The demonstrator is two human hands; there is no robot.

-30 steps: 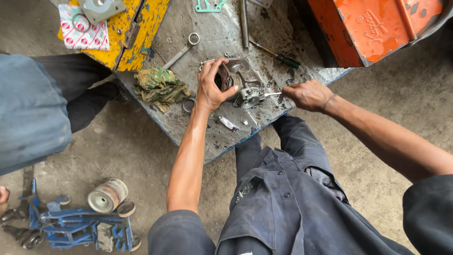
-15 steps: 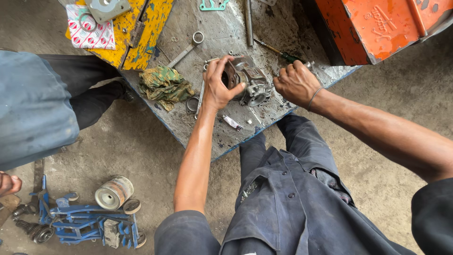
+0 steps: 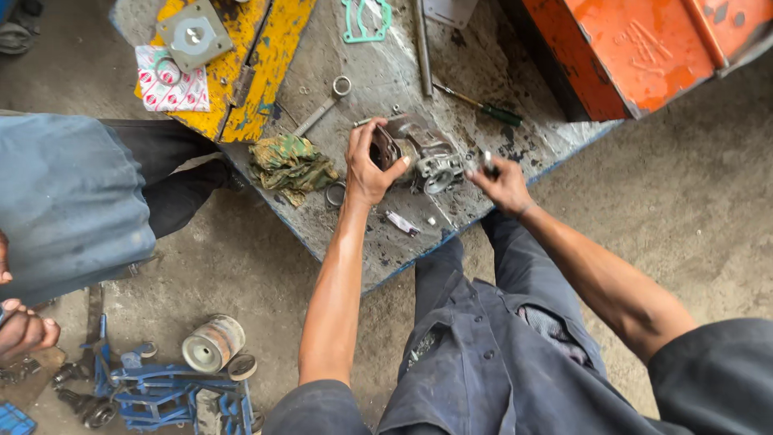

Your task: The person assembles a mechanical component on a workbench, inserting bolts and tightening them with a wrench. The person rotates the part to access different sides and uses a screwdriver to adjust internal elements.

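Greasy grey metal surface (image 3: pixel 378 89), set low on a concrete floor (image 3: pixel 684 201), seen from above. At mid-surface: small metal engine part (image 3: pixel 423 153), grimy, with a round opening facing near. Far of it: long steel rod (image 3: pixel 421 44) and green-handled screwdriver (image 3: pixel 483 106); at the far edge, green gasket (image 3: pixel 366 18). Left of the part: ring spanner (image 3: pixel 322 105), crumpled camouflage rag (image 3: pixel 291 163) and loose metal ring (image 3: pixel 335 194) (just beside the wrist). Near of the part: small white-and-dark piece (image 3: pixel 401 222) lying flat. Far left: yellow board (image 3: pixel 241 64) carrying a square grey plate (image 3: pixel 193 35) and a patterned white packet (image 3: pixel 171 79). Far right: orange metal box (image 3: pixel 644 48), beside the surface. On the floor, near left: blue tool frame (image 3: pixel 161 391) and a worn cylindrical roll (image 3: pixel 212 343). At the left edge: another person's blue-clad knee (image 3: pixel 68 201) and hand (image 3: pixel 24 330), well apart from the work.

Left hand (image 3: pixel 369 165): arm stretched straight out from the near side, fingers (image 3: pixel 398 163) curled around the left end of the engine part, grasping it. Right hand (image 3: pixel 503 181): arm angled in from the near right, fingers clenched on a small metal tool (image 3: pixel 488 161) just right of the part (kind of tool too blurred to tell).
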